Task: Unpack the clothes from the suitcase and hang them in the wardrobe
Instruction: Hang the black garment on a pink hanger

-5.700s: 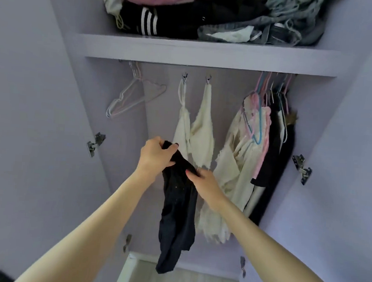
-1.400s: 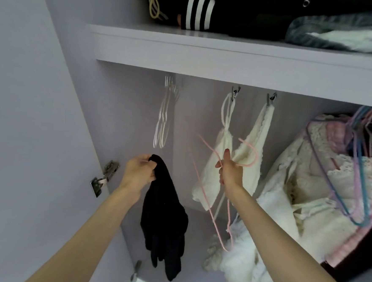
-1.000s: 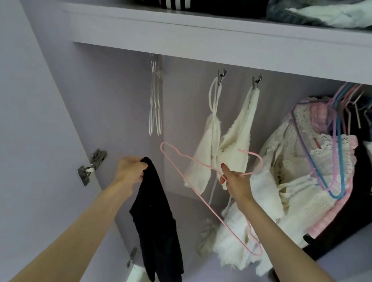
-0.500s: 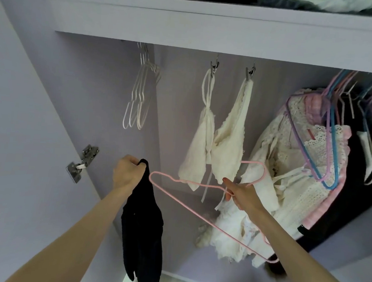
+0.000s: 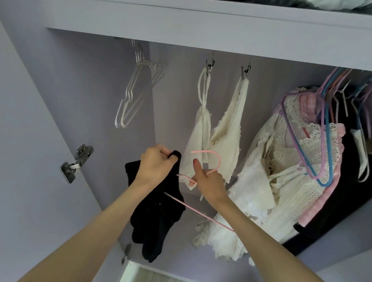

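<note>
left hand [image 5: 155, 168] gripping black garment [image 5: 155, 213], right hand [image 5: 208, 182] holding pink hanger [image 5: 210, 155]

Black garment [image 5: 153, 213] hangs crumpled beside thin pink hanger [image 5: 210, 162], touching it

Both bare forearms raised, converging toward the middle. Left hand [image 5: 155, 168] knuckles-up, fingers curled in a tight pinch. Right hand [image 5: 208, 182] just beside it, thumb straight up, fingers curled in a grip.

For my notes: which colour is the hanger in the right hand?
Pink. The hanger in the right hand shows best in the head view.
</note>
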Demonstrator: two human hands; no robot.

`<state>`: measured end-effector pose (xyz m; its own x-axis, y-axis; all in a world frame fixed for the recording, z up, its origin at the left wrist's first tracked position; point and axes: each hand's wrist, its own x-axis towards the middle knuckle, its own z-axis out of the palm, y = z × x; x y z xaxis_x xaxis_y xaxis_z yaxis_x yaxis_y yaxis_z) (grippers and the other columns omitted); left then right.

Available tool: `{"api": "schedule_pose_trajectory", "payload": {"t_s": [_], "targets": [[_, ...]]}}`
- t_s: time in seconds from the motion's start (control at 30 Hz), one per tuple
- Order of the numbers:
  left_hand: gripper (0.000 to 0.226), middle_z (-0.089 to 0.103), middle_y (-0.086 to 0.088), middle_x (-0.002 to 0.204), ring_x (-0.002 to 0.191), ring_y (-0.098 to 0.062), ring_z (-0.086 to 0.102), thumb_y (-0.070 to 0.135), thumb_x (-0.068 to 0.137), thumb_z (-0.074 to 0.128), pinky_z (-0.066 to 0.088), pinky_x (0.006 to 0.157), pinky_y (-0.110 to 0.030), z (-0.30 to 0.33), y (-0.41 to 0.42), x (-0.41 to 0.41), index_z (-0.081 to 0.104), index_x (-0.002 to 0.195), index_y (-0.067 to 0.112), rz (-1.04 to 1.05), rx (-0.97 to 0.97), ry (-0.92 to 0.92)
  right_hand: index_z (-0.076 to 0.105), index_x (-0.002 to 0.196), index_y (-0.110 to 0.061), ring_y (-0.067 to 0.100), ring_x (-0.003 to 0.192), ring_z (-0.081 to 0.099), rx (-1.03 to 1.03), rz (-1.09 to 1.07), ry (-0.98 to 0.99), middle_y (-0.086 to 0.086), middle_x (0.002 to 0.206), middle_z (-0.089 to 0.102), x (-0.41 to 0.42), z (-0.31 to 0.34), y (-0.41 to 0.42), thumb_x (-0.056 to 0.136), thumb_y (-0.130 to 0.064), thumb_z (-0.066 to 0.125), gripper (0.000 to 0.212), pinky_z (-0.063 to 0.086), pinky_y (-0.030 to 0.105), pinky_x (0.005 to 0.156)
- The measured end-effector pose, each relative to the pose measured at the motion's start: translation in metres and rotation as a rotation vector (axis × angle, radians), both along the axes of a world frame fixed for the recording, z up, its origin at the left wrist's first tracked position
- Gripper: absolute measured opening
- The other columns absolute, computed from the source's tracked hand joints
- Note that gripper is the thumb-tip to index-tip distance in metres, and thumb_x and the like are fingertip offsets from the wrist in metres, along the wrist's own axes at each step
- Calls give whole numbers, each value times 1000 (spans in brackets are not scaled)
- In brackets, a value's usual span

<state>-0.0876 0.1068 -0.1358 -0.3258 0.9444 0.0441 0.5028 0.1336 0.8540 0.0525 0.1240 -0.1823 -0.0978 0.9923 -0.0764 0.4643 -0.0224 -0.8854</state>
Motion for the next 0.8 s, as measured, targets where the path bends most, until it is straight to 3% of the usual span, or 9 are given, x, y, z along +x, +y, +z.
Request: {"api": "schedule_pose_trajectory", "payload": {"t_s": [0.1, 0.2, 0.33, 0.47, 0.53, 0.6, 0.67, 0.73, 0.8], "targets": [[16, 67, -19, 77, 66, -19, 59, 20, 85, 64, 49, 65, -26, 11, -7, 9, 56, 72, 15, -109, 8, -69, 56, 70, 4, 18, 60, 51, 26, -49, 134, 11, 59, 52, -10, 9, 0, 98, -52, 23, 71, 41, 28, 68], [10, 68, -7, 78, 71, -18, 61, 20, 84, 64, 46, 66, -17, 10, -12, 14, 60, 76, 16, -148, 75, 172, 53, 58, -9, 12, 51, 53, 43, -88, 303, 4, 49, 56, -14, 14, 1, 96, -55, 22, 67, 44, 28, 63], [13, 59, 4, 104, 106, -16, 49, 25, 86, 63, 34, 91, -27, -2, -7, 8, 67, 95, 17, -181, 207, 543, 52, 53, -11, 12, 43, 48, 136, -102, 414, -3, 38, 47, -10, 21, 4, 97, -51, 26, 65, 42, 30, 56], [11, 64, -5, 98, 93, -25, 59, 17, 91, 56, 44, 81, -32, -5, 1, 6, 56, 99, 9, -354, 129, 455, 47, 64, -9, 15, 42, 46, 90, -151, 461, 1, 49, 47, -8, 33, 9, 97, -49, 34, 54, 43, 25, 47], [10, 63, -6, 98, 94, -26, 58, 15, 93, 52, 43, 78, -30, -7, 5, 7, 52, 102, 9, -364, 63, 422, 45, 62, -12, 17, 51, 51, 104, -144, 391, 3, 56, 50, -7, 34, 12, 96, -48, 39, 50, 48, 26, 55], [12, 63, -6, 102, 99, -26, 58, 13, 95, 49, 43, 81, -30, -11, 7, 9, 52, 105, 9, -343, 20, 359, 45, 59, -15, 12, 60, 51, 222, -143, 251, -2, 61, 50, -4, 33, 14, 95, -44, 45, 45, 46, 23, 67], [18, 64, -6, 110, 107, -24, 57, 8, 95, 46, 40, 89, -26, -14, 9, 7, 56, 110, 9, -315, 42, 317, 49, 64, -12, 10, 65, 48, 413, -189, 148, -4, 67, 50, 1, 29, 15, 94, -36, 51, 38, 42, 22, 68], [25, 65, -6, 113, 109, -23, 58, 3, 94, 45, 36, 87, -17, -15, 13, 1, 60, 112, 9, -272, 73, 269, 50, 63, -2, 17, 57, 46, 533, -152, 93, 6, 61, 52, 5, 18, 14, 93, -28, 52, 41, 44, 34, 61], [28, 66, -5, 110, 107, -23, 58, 3, 93, 44, 36, 83, -17, -11, 15, -5, 64, 105, 19, -228, 76, 175, 51, 57, 3, 25, 48, 50, 530, -14, 13, 15, 53, 56, 7, 0, 9, 91, -35, 48, 51, 46, 42, 55]]}}
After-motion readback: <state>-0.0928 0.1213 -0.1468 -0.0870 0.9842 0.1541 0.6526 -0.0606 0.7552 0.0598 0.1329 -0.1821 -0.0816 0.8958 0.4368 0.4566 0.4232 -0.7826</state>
